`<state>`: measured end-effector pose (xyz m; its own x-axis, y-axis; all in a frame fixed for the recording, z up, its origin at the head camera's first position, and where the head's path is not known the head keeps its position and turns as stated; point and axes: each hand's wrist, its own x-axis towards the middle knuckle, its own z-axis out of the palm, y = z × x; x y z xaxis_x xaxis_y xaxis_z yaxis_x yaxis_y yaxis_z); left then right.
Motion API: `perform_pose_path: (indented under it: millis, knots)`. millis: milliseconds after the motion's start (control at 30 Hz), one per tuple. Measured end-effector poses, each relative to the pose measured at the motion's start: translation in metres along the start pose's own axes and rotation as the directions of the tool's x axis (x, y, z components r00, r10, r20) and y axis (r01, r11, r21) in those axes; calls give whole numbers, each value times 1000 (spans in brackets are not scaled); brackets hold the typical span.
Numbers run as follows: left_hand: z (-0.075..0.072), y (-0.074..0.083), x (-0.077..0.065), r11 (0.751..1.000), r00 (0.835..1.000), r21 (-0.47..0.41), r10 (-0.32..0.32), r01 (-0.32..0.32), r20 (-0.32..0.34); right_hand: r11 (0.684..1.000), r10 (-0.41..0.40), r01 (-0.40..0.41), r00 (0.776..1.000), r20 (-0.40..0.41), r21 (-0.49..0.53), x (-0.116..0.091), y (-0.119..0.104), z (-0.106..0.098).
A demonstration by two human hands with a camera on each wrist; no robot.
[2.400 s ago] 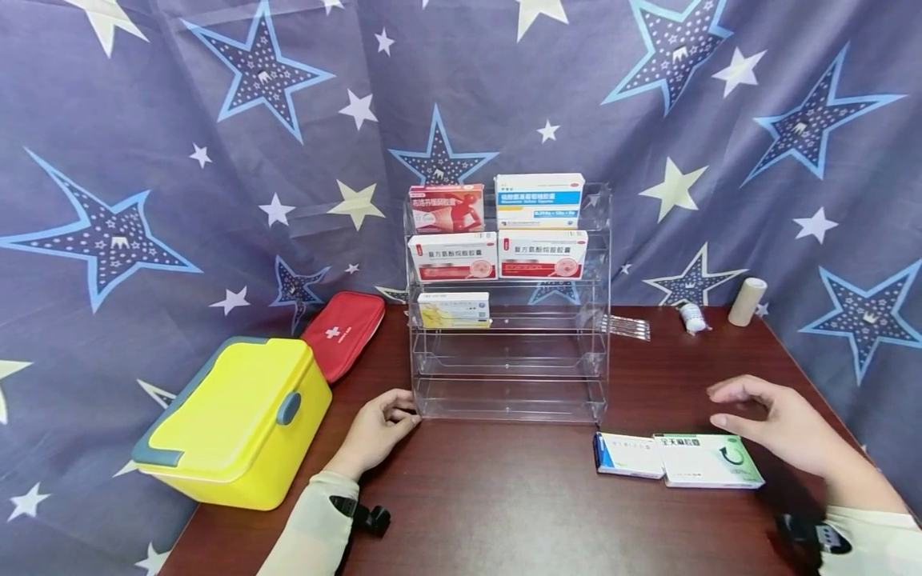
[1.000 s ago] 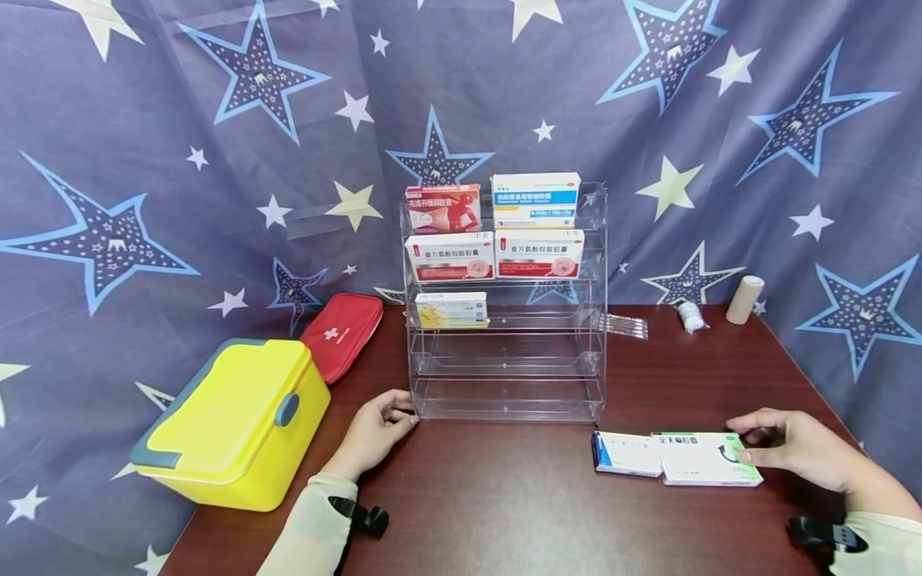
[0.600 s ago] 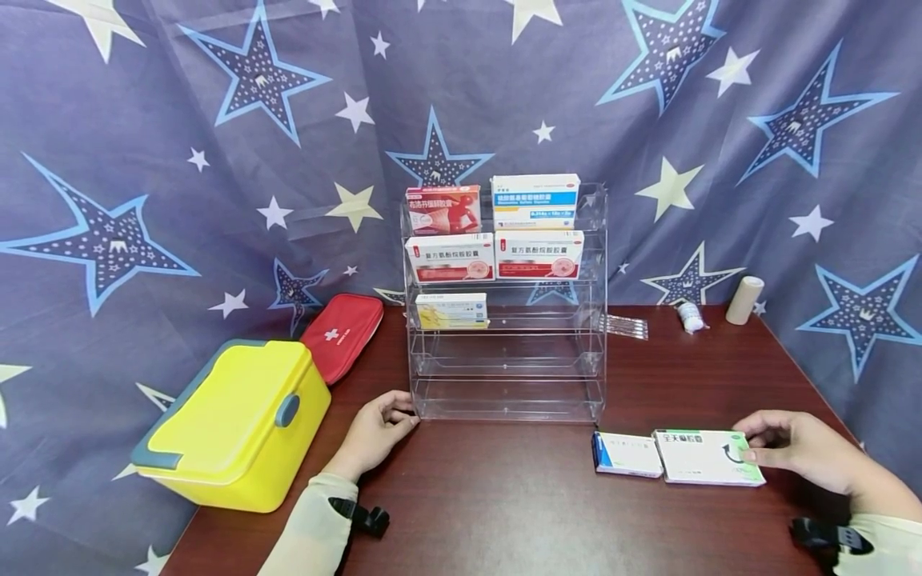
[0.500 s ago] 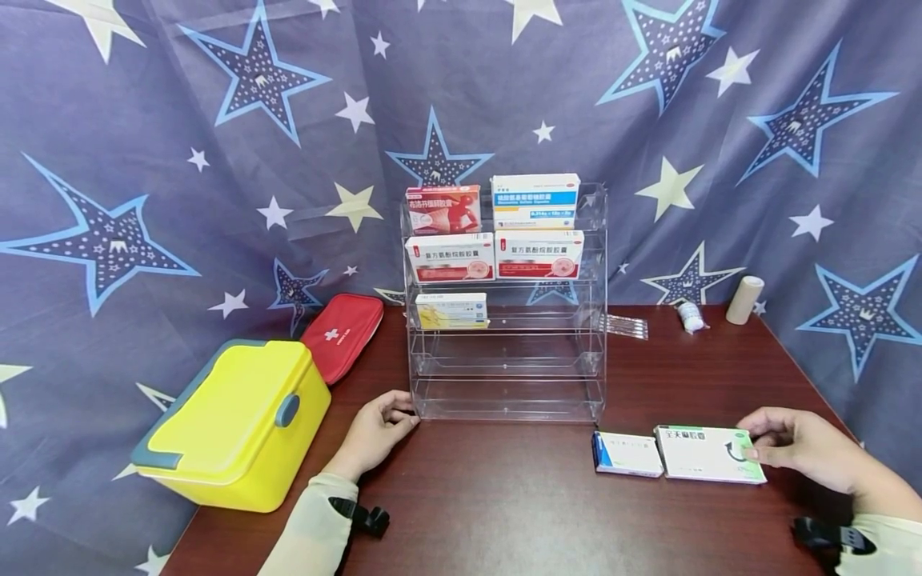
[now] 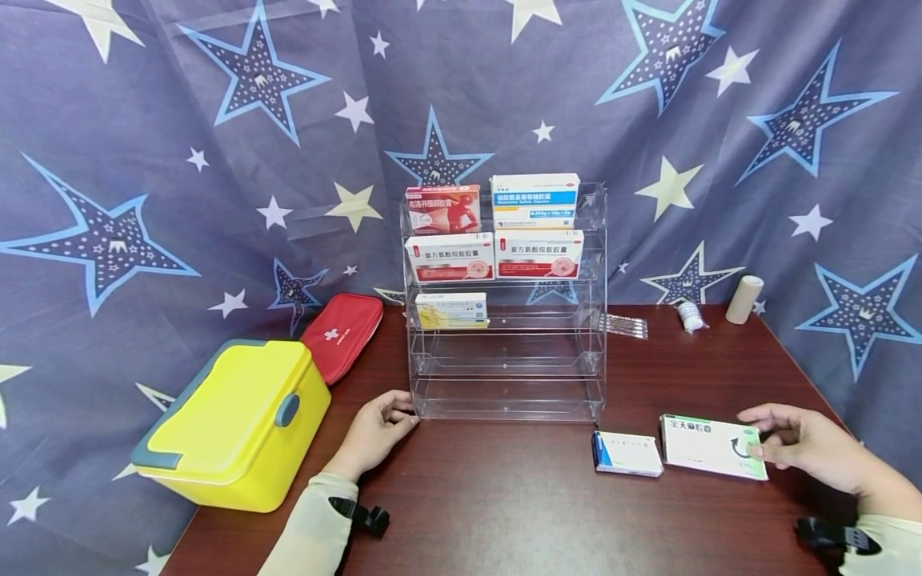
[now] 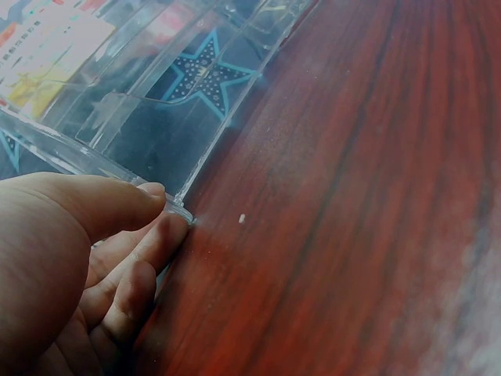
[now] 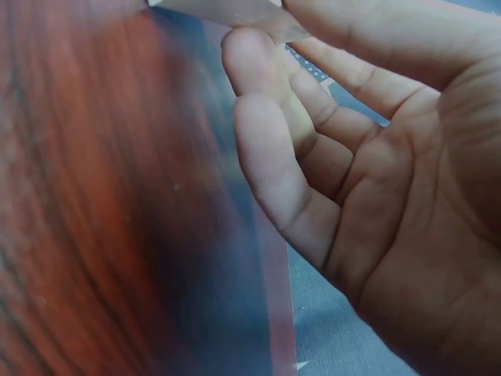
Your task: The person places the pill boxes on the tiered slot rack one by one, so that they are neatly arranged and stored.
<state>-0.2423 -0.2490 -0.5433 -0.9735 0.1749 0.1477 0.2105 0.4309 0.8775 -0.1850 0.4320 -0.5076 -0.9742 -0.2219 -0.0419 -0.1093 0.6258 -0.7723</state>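
Note:
In the head view my left hand [image 5: 376, 430] is at the lower left corner of a clear tiered display rack [image 5: 507, 411]. The left wrist view has the thumb and a finger pinching that plastic corner [image 6: 182, 210]. On the right, my right hand [image 5: 817, 450] grips a white and green medicine box [image 5: 706, 448] by its right end. The box is tilted, its left end close to a smaller white and blue medicine box [image 5: 630, 454] lying on the table. Only a sliver of the held box [image 7: 227, 11] enters the right wrist view, at the top between thumb and fingers.
Several medicine boxes, such as a red one [image 5: 443, 210], stand on the rack's upper tiers. A yellow case [image 5: 245, 424] and a red first-aid pouch [image 5: 344, 336] lie left. Wrapped swabs [image 5: 625, 326], a small white roll [image 5: 691, 317] and a beige roll [image 5: 745, 300] are at the back right.
My right hand has come down to the white and green box, taken its right end and tilted it up, drawing it slightly away from the blue one. My left hand has stayed on the rack.

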Motion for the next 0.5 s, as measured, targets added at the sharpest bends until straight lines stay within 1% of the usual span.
perform_pose_path:
  millis: [133, 267, 367, 433, 500]
  knots:
    - [0, 0, 0, 1000, 1000, 1, -7, 7, 2, 1000, -11, 11, 1000, -6, -1, -1, 1, -1]
    - [0, 0, 0, 1000, 1000, 4, -8, 8, 2, 999, 15, -16, 999, -34, -28, -3, 0, -3]
    - [0, 1, -1, 1000, 1000, 4, -10, 10, 0, 997, 42, -46, 996, -74, -61, -3, -2, -4]
    - [0, 1, -1, 1000, 1000, 4, -8, 8, -2, 997, 32, -40, 994, -102, -73, -3, -4, -4]
    - [0, 1, 0, 1000, 1000, 3, -3, 3, -6, 997, 8, -19, 988, -154, -71, -1, -5, -4]
